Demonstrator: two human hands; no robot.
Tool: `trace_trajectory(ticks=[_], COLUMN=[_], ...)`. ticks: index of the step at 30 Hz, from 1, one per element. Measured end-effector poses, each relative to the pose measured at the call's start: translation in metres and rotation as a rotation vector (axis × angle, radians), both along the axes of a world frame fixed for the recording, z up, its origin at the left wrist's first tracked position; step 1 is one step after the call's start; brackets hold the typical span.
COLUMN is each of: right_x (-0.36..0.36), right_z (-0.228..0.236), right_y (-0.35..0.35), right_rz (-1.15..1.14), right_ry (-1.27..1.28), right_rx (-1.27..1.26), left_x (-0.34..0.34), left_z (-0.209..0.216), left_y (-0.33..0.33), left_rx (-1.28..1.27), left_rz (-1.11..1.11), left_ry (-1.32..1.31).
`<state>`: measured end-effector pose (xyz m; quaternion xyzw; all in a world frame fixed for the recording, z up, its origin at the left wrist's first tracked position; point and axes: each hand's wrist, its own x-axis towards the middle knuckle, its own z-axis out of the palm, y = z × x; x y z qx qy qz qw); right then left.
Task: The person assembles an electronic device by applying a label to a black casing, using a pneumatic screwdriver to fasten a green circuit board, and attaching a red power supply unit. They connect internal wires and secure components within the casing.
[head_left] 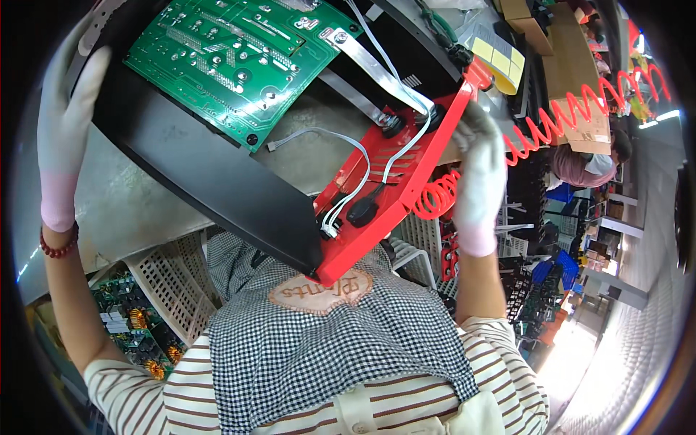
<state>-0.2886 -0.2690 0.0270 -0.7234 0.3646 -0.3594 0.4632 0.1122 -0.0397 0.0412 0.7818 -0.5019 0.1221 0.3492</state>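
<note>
Tilted in front of me is a black metal casing point(210, 174) with a red end panel point(413, 174). Inside it sits a green circuit board point(232, 65), solder side showing. A bent metal strip point(373, 65) joins the board to a black terminal on the panel. White wires point(362, 156) with loose connectors trail across the panel's inside. My left hand point(69, 109), in a white glove, grips the casing's far left end, thumb apart on the near side. My right hand point(480, 167), gloved and slightly blurred, curls against the outer side of the red panel; its fingertips are partly hidden.
Underneath is a grey metal worktop point(138, 196). A red coiled hose point(536, 138) stretches off to the right. White plastic baskets point(174, 283) and circuit boards with copper coils point(138, 319) lie below left. Cardboard boxes point(580, 123) and a seated person point(587, 167) are at right.
</note>
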Motion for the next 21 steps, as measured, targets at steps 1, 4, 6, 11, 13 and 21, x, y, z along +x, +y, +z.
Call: trace_trajectory(ticks=[1, 4, 6, 11, 13, 21], right_x=[0.003, 0.014, 0.018, 0.039, 0.049, 0.059], right_z=[-0.008, -0.013, -0.023, -0.023, -0.022, -0.014], right_y=[0.014, 0.021, 0.008, 0.003, 0.001, -0.025], right_rz=[0.031, 0.068, 0.102, 0.011, -0.034, 0.067], right_ry=[0.000, -0.082, -0.186, -0.267, -0.206, -0.423], right_rx=[-0.052, 0.035, 0.057, 0.198, 0.079, 0.370], left_x=[0.007, 0.031, 0.029, 0.017, 0.016, 0.021], left_z=[-0.011, -0.045, -0.059, -0.079, -0.080, -0.056], left_y=[0.013, 0.030, 0.031, 0.017, 0.017, 0.046], left_rx=[-0.071, -0.108, -0.301, -0.423, -0.411, 0.130], left_rz=[0.074, 0.132, 0.018, -0.004, 0.026, 0.092], left_ry=[0.095, 0.485, 1.032, 0.999, 0.986, -0.136])
